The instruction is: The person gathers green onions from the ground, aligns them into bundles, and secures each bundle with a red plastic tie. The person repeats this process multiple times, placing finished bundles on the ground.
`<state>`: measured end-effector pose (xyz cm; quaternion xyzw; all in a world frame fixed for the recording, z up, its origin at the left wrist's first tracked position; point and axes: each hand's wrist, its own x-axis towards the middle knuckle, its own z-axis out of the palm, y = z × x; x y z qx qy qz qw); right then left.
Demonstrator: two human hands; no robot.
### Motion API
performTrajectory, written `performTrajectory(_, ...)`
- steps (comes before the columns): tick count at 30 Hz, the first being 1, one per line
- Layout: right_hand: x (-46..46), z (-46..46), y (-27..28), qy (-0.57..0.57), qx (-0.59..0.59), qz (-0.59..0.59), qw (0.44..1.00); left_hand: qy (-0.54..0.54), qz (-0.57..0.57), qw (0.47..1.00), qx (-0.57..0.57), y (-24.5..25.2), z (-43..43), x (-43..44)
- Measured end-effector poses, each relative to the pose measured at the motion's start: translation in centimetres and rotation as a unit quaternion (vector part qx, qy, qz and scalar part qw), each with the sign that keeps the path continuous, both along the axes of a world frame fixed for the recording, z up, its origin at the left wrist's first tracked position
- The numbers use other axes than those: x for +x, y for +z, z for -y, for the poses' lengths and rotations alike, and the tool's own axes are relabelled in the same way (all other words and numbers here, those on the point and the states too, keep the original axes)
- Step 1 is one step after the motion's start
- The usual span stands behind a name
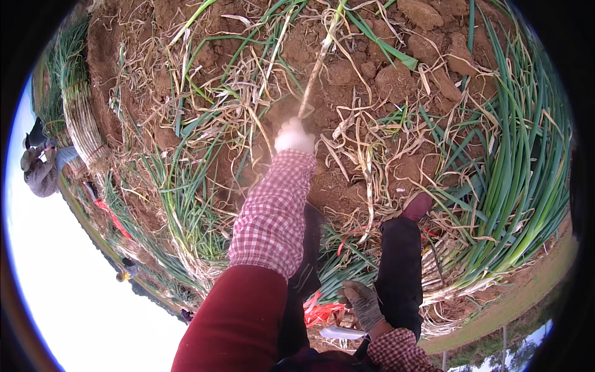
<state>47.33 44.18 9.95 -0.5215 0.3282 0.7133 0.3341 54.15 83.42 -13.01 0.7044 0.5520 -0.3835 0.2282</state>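
Observation:
My left hand [295, 136], in a pale glove blurred by glare or motion, is stretched forward over the soil. It closes on the lower end of a long green onion stalk [318, 60] with brown, dry husk. The stalk's green top runs off the upper edge of the picture. My right hand [365, 304], in a dirty grey glove, is held back beside my dark trouser leg [400, 269]. Its fingers curl, and whatever lies inside them is hidden. Just below it are a pale, flat, blade-like piece [341, 332] and some red plastic ribbon [320, 310].
A large pile of green onions [506, 186] curves along the right. Loose green onions [186, 209] lie left of my arm. Tied bundles [81, 116] stand at far left, near another person [42, 169]. Dry husks and clods [395, 83] cover the ground ahead. My shoe [417, 207] is at centre right.

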Motion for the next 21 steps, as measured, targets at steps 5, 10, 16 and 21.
performTrajectory(5,1.0,-2.7,-0.5,-0.002,-0.044,0.018,0.999,0.127,0.050,0.990,-0.027,0.0,-0.3,0.9)
performTrajectory(10,3.8,-6.0,-1.9,0.006,0.011,0.130,0.991,0.213,0.162,0.960,-0.075,-0.2,-0.9,-1.5)
performTrajectory(16,2.9,-8.6,-5.3,0.016,0.019,0.146,0.989,0.078,0.092,0.969,-0.217,0.0,-0.9,-0.6)
performTrajectory(21,1.1,-7.4,-6.8,0.038,0.022,0.137,0.990,0.253,0.301,0.913,0.107,1.1,-1.3,-7.2)
